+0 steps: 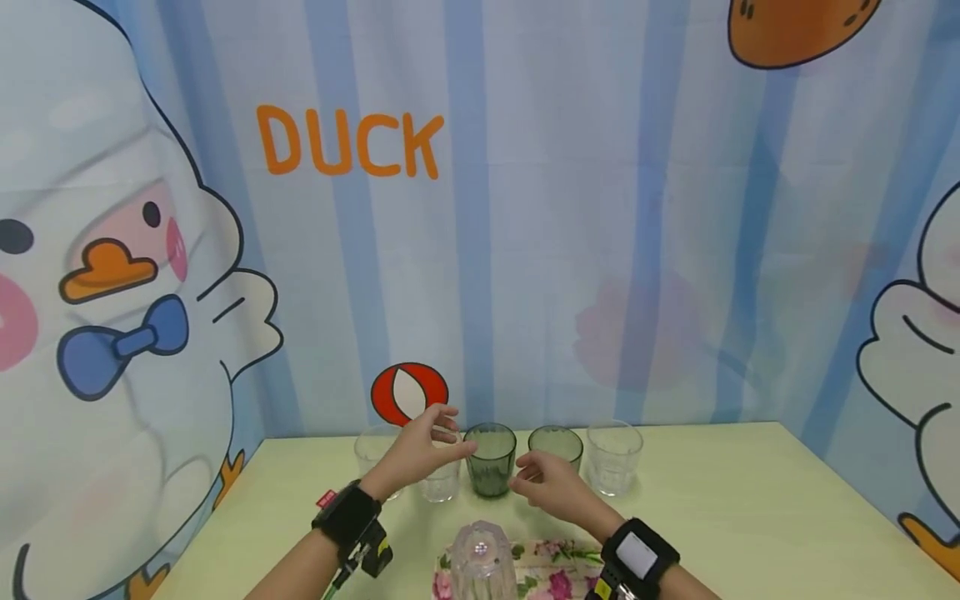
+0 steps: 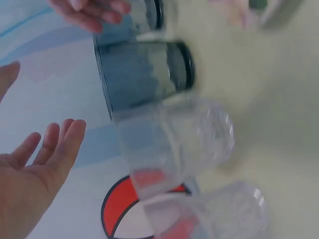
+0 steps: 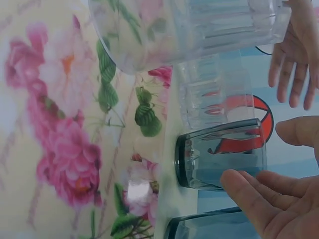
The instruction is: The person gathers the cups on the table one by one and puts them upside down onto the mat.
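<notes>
Glasses (image 1: 491,473) on table (image 1: 750,508), striped curtain (image 1: 555,208)

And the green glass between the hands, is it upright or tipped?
Upright: the green glass stands on its base, with its open rim facing up.

The left green tumbler (image 1: 491,467) and right green tumbler (image 1: 567,447) look like tinted glass to me, smooth and shiny, see-through with faceted sides. The clear tumblers (image 1: 615,462) to either side are colourless and glossy too, either glass or clear plastic, honestly can't tell which. Same deal with the ribbed clear vessel (image 1: 483,562) on the near side: transparent, shiny, material unclear. The near floral tray (image 3: 129,164) is super glossy, smooth enough to throw back a white glare spot. Tabletop (image 1: 750,500) looks smooth and pretty matt. Far backdrop (image 1: 555,208) is cloth, matt, softly creased.
</notes>
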Demonstrator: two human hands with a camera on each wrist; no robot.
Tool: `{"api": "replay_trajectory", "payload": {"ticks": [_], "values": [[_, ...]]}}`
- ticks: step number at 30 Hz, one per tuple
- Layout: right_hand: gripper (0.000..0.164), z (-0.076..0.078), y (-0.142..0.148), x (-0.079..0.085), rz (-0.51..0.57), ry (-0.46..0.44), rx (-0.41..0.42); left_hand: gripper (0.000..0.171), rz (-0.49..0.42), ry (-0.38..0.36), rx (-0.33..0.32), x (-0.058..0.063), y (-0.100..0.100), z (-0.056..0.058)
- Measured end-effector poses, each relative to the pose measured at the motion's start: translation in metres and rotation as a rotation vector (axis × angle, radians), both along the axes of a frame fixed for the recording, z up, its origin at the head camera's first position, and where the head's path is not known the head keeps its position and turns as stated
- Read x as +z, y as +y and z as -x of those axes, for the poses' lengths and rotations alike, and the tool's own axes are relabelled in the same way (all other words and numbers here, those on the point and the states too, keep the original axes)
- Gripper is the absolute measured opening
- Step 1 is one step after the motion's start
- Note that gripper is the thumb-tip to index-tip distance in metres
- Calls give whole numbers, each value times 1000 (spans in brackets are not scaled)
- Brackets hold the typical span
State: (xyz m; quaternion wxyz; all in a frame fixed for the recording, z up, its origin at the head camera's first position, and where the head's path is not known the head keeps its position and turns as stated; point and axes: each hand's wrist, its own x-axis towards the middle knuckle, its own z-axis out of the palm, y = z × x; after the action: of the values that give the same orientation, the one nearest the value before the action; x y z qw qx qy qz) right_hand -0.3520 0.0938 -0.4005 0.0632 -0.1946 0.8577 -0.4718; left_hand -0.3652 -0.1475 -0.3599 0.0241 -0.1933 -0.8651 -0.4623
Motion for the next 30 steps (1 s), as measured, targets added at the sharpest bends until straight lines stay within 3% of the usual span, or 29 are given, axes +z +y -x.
{"api": "replay_trajectory", "payload": {"ticks": [5,12,20,24,30], "values": [[50,6,-5,-5,-45,-11,-17,69,162,69,-44,12,2,16],[57,11,-13,-4,-149,-18,-59,75,284,78,-128,9,10,28],[63,15,-25,-8,-138,6,-114,89,441,127,-111,1,14,40],[71,17,-29,-9,-157,32,-136,94,488,115,-123,-1,17,46],[82,21,-33,-8,-189,4,-155,97,536,88,-128,-3,19,55]]}}
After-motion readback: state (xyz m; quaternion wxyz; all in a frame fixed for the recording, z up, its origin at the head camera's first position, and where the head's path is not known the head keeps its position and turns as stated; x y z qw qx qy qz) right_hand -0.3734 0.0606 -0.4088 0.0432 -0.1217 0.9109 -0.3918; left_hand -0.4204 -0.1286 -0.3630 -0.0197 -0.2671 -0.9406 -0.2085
